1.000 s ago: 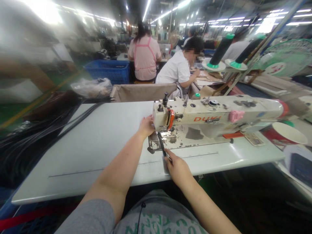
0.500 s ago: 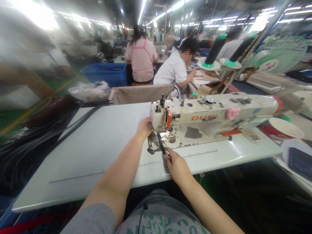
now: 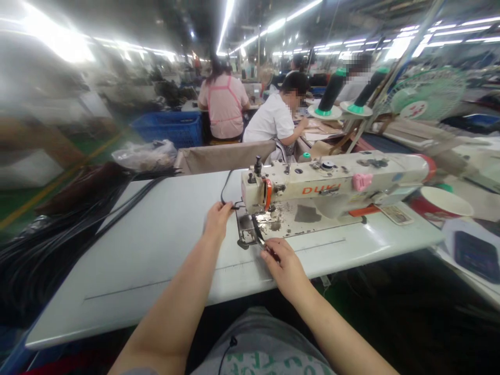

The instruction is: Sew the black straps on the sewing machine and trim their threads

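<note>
My left hand is left of the sewing machine's head, its fingers pinched on a thin black strap. The strap loops up behind the fingers over the white table, and a short end points toward the machine. My right hand is closed on a small silvery metal tool in front of the needle area; its exact kind is hard to make out. A dark strip lies between that tool and the presser foot. Whether it joins the left strap is hidden.
A bundle of long black straps hangs over the left of the table. Black thread cones and a green fan stand behind the machine. A phone lies at right. Two co-workers sit ahead, beyond a fabric-sided bin.
My left hand has drawn back to the left from the machine head, and a black strap now shows at its fingers. My right hand stays near the needle; its metal tool shows more clearly.
</note>
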`<state>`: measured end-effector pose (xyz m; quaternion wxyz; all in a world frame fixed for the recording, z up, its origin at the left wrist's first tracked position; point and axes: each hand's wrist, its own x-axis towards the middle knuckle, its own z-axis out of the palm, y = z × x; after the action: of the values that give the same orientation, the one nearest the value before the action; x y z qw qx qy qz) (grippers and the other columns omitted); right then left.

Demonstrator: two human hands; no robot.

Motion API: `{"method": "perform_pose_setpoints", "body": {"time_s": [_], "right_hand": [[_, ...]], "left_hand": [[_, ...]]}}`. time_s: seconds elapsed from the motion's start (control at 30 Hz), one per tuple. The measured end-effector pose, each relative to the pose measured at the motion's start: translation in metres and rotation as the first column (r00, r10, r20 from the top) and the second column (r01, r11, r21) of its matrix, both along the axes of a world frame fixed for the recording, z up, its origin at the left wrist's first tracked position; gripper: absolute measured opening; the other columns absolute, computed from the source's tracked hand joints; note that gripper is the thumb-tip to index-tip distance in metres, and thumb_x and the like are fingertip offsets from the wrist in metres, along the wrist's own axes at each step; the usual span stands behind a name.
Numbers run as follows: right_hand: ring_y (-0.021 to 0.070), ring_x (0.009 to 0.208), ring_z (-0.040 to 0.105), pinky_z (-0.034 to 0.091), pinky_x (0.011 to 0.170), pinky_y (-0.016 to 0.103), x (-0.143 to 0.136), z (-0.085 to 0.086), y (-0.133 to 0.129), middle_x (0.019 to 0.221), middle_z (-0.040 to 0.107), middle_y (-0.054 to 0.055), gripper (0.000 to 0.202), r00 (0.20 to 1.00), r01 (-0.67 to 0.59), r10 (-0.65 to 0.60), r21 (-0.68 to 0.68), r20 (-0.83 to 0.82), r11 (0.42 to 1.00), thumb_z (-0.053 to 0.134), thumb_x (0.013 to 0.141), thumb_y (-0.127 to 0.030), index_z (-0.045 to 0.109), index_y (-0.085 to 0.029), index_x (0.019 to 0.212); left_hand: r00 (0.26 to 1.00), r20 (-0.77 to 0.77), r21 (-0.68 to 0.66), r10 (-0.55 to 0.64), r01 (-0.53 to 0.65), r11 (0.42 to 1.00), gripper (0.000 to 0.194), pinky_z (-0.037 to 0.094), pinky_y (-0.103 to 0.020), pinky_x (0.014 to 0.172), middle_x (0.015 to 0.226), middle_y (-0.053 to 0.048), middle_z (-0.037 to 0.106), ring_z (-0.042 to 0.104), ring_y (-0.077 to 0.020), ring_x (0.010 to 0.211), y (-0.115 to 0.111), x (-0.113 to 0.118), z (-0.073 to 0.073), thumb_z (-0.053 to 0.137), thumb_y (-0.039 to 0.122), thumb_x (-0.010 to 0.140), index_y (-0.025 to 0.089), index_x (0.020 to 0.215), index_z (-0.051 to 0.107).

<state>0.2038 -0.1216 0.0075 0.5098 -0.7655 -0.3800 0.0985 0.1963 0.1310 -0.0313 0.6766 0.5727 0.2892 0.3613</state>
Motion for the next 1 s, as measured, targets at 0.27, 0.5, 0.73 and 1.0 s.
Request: {"method": "perform_pose_setpoints", "body": {"time_s": [0.27,0.5,0.73,1.0], "right_hand": [[0.0118,0.059,0.05,0.036,0.054,0.025,-0.015,-0.002,0.036,0.078,0.068,0.004,0.049,0.75,-0.188,0.193,0.076,-0.632,0.979,0.058,0.09,-0.065,0.068,-0.017,0.092],[0.008,0.048,0.04,0.022,0.044,0.022,-0.012,-0.015,0.07,0.069,0.065,0.005,0.057,0.615,-0.179,0.195,0.106,-0.764,0.978,0.064,0.081,-0.07,0.068,-0.013,0.085],[0.0071,0.047,0.036,0.018,0.043,0.022,-0.014,-0.01,0.092,0.065,0.059,0.002,0.052,0.594,-0.232,0.244,0.127,-0.767,0.964,0.065,0.082,-0.066,0.069,-0.014,0.083],[0.007,0.047,0.029,0.013,0.044,0.023,-0.022,-0.003,0.098,0.058,0.047,-0.003,0.056,0.58,-0.34,0.333,0.15,-0.743,0.928,0.068,0.077,-0.071,0.069,-0.015,0.079]], "left_hand": [[0.997,0.04,-0.085,0.065,-0.061,0.995,0.043,0.057,-0.037,0.091,0.081,-0.002,0.067,0.069,-0.0161,0.081,-0.018,-0.067,0.007,0.085,0.046,0.066,0.016,0.088,0.064],[0.995,-0.012,0.118,0.104,-0.102,0.988,0.035,0.056,-0.036,0.095,0.097,-0.007,0.076,0.072,-0.0204,0.094,-0.037,-0.112,0.013,0.08,0.045,0.077,0.018,0.095,0.066],[0.993,-0.027,0.333,0.117,-0.101,0.938,0.028,0.057,-0.038,0.098,0.106,-0.011,0.076,0.073,-0.0224,0.104,-0.054,-0.141,0.016,0.072,0.042,0.087,0.018,0.099,0.064],[0.985,-0.004,0.462,0.171,-0.15,0.874,0.019,0.057,-0.037,0.099,0.108,-0.009,0.071,0.071,-0.0205,0.105,-0.059,-0.164,0.015,0.068,0.034,0.092,0.019,0.102,0.065]]}}
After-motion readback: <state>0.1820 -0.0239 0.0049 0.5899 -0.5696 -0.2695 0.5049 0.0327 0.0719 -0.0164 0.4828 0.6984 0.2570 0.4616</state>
